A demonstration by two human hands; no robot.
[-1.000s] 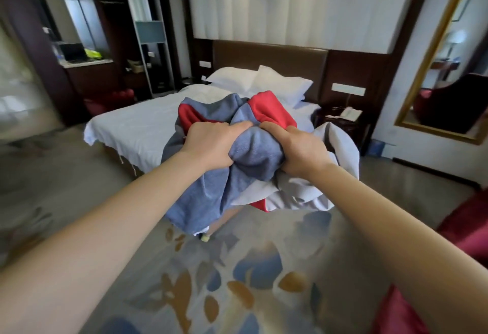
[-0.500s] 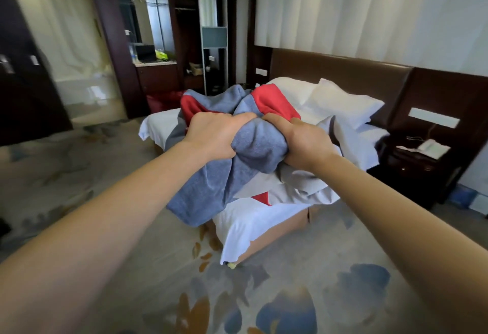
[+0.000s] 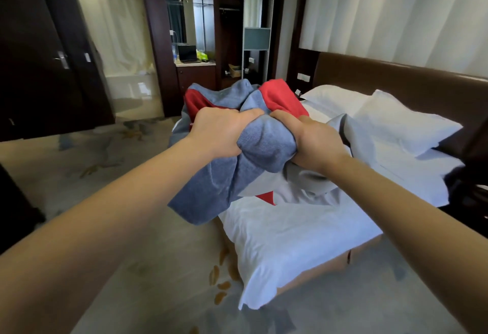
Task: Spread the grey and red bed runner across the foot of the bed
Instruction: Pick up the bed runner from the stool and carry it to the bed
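Above the near corner of the bed [image 3: 290,241], the left hand [image 3: 221,132] and the right hand [image 3: 314,143] clench the bunched bed runner [image 3: 237,169]; find one long edge, part the hands along it, then lower it flat across the foot.

Matt woven cloth runner [image 3: 211,188]; glossy leathery headboard [image 3: 396,77]

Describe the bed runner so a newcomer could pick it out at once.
Find the white bed against the dark headboard. Over its near end, the left hand and right hand grip a bunched cloth: the bed runner. Only it is grey and red, not white.
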